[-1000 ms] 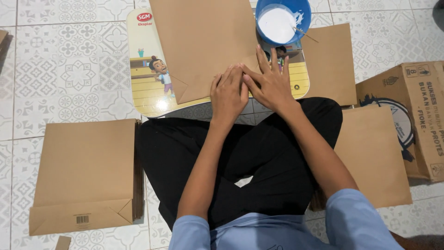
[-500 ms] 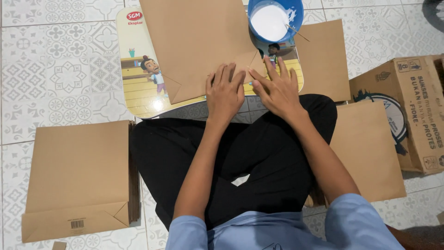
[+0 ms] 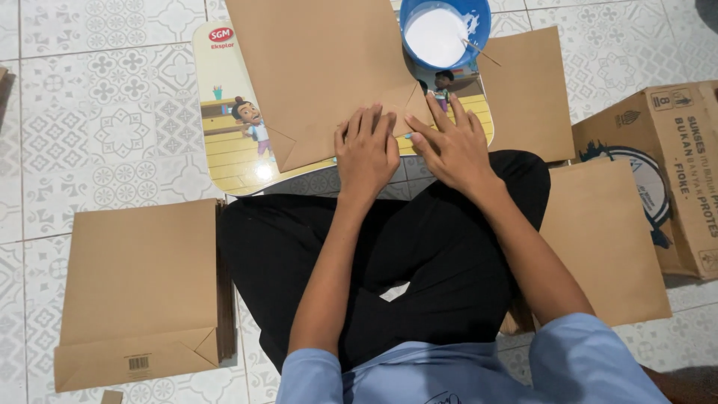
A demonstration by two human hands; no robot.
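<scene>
Both hands flat, pressing — left hand (image 3: 366, 150) and right hand (image 3: 452, 146) smoothing the bag's (image 3: 321, 75) folded flap; next calls for firm creasing by the glue bowl (image 3: 445, 34).

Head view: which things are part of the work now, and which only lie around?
In use: left hand and right hand pressing the folded brown paper bag; cartoon-printed board; blue bowl of white paste.
Lying about: stack of finished bags; cardboard box.

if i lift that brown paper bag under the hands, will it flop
Probably: the brown paper bag looks thin and flat, so it would likely bend. Its folded bottom under the left hand and right hand seems stiffer. Likely light.
</scene>
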